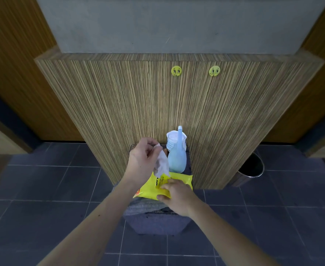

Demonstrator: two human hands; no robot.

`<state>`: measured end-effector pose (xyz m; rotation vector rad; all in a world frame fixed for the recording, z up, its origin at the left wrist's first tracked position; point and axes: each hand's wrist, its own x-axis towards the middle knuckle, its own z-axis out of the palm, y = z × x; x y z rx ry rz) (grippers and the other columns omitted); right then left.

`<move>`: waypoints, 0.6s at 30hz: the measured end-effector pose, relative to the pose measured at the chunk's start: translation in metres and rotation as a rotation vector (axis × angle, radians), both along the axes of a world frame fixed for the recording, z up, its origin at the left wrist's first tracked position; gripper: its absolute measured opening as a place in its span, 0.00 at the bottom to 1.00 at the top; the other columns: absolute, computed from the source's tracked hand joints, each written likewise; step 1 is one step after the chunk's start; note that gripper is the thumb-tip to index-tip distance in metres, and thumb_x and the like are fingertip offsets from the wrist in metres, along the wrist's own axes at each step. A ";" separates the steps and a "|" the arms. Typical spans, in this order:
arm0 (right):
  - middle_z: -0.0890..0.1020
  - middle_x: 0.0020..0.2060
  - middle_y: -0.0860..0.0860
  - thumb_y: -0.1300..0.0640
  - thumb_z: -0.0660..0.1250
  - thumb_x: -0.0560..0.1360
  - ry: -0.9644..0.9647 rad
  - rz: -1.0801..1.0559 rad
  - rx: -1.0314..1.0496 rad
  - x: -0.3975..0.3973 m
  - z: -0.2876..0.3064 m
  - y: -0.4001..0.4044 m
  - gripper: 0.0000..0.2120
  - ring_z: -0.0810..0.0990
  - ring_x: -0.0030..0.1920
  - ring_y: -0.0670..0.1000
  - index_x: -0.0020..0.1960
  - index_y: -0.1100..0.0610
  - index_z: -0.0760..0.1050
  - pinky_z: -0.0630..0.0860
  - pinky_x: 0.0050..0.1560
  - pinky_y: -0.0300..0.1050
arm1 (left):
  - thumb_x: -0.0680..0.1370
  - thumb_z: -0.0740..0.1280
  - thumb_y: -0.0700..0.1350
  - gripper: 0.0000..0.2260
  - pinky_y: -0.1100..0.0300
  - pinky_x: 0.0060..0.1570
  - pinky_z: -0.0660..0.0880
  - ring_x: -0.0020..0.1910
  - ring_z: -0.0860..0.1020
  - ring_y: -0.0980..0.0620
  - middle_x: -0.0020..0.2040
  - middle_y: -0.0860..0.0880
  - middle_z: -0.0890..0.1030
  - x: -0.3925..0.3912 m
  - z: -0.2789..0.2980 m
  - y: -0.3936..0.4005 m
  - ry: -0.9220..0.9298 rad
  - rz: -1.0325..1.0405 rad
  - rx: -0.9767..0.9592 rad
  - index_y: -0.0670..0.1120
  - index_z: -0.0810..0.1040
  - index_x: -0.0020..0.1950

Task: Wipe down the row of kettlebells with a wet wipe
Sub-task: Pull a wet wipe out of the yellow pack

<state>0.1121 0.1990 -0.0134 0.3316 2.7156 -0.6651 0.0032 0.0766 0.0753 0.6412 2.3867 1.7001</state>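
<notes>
One white wet wipe [161,164] hung half-drawn from the yellow wipe pack [158,187], pinched at its top in the left hand's [143,160] grip while the right hand's [177,197] grip clamped the pack on a grey stool [154,221], beside a blue spray bottle [177,156] and stacked cups [172,141].

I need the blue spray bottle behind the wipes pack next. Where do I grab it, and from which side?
Grip the spray bottle by its slim neck, just above the wide rounded body. It stands upright, so come down from above and from the right: the stack of cups crowds its far-left side, and the left hand with the wet wipe is to its left.
</notes>
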 end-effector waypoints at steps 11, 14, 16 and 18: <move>0.66 0.79 0.51 0.36 0.58 0.84 0.140 -0.245 0.295 0.111 0.183 0.122 0.32 0.62 0.80 0.56 0.82 0.51 0.61 0.60 0.77 0.57 | 0.82 0.65 0.37 0.14 0.58 0.43 0.77 0.44 0.80 0.54 0.49 0.50 0.83 0.068 0.143 0.098 0.099 -0.346 -0.065 0.56 0.80 0.57; 0.64 0.81 0.52 0.38 0.57 0.85 0.160 -0.329 0.359 0.175 0.257 0.159 0.31 0.57 0.82 0.56 0.83 0.52 0.59 0.56 0.80 0.58 | 0.82 0.62 0.34 0.12 0.65 0.32 0.71 0.31 0.76 0.53 0.43 0.47 0.82 0.117 0.203 0.142 0.169 -0.436 -0.053 0.50 0.80 0.52; 0.61 0.83 0.52 0.38 0.57 0.85 0.191 -0.392 0.432 0.226 0.308 0.182 0.31 0.53 0.84 0.56 0.83 0.52 0.59 0.54 0.82 0.57 | 0.82 0.61 0.32 0.14 0.71 0.33 0.69 0.32 0.76 0.58 0.41 0.52 0.81 0.156 0.248 0.172 0.203 -0.517 -0.042 0.47 0.83 0.49; 0.58 0.84 0.53 0.37 0.58 0.85 0.192 -0.478 0.500 0.283 0.358 0.203 0.32 0.51 0.85 0.57 0.83 0.52 0.58 0.53 0.82 0.59 | 0.83 0.62 0.35 0.13 0.73 0.41 0.71 0.41 0.79 0.63 0.48 0.55 0.83 0.200 0.289 0.204 0.270 -0.588 -0.033 0.48 0.85 0.52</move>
